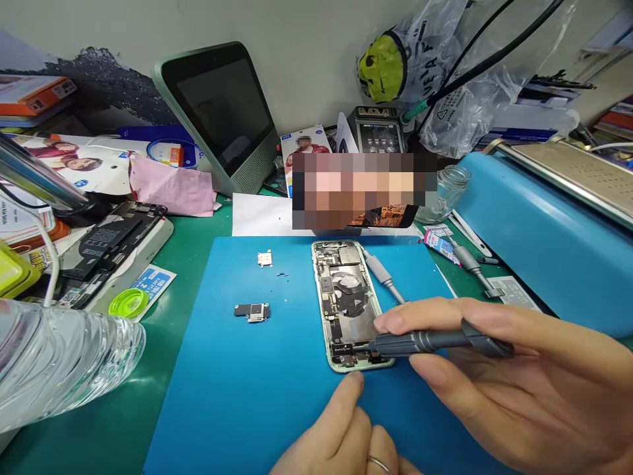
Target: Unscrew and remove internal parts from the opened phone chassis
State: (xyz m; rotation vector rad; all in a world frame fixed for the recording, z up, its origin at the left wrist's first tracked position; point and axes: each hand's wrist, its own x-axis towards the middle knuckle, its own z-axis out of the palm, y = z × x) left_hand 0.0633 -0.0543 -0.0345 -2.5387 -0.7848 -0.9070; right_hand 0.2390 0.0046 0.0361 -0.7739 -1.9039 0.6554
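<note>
An opened phone (pixel 346 300) with a pale green frame lies on the blue mat (pixel 237 382), its boards and shields bare. My right hand (pixel 524 382) is closed around a grey screwdriver (pixel 435 341), whose tip rests on the phone's lower end. My left hand (pixel 341 439) sits at the bottom edge with fingers curled and a ring on one finger, its thumb touching the phone's bottom rim. Two small removed metal parts (pixel 253 311) (pixel 265 258) and tiny screws (pixel 281 274) lie on the mat to the left.
A second grey screwdriver (pixel 383 274) lies right of the phone. A clear water bottle (pixel 59 359) lies at left, near another opened phone (pixel 106 247) and a green tape roll (pixel 128 303). A tilted screen (pixel 222 112), a glass jar (pixel 448 191) and a blue machine (pixel 544 231) stand behind.
</note>
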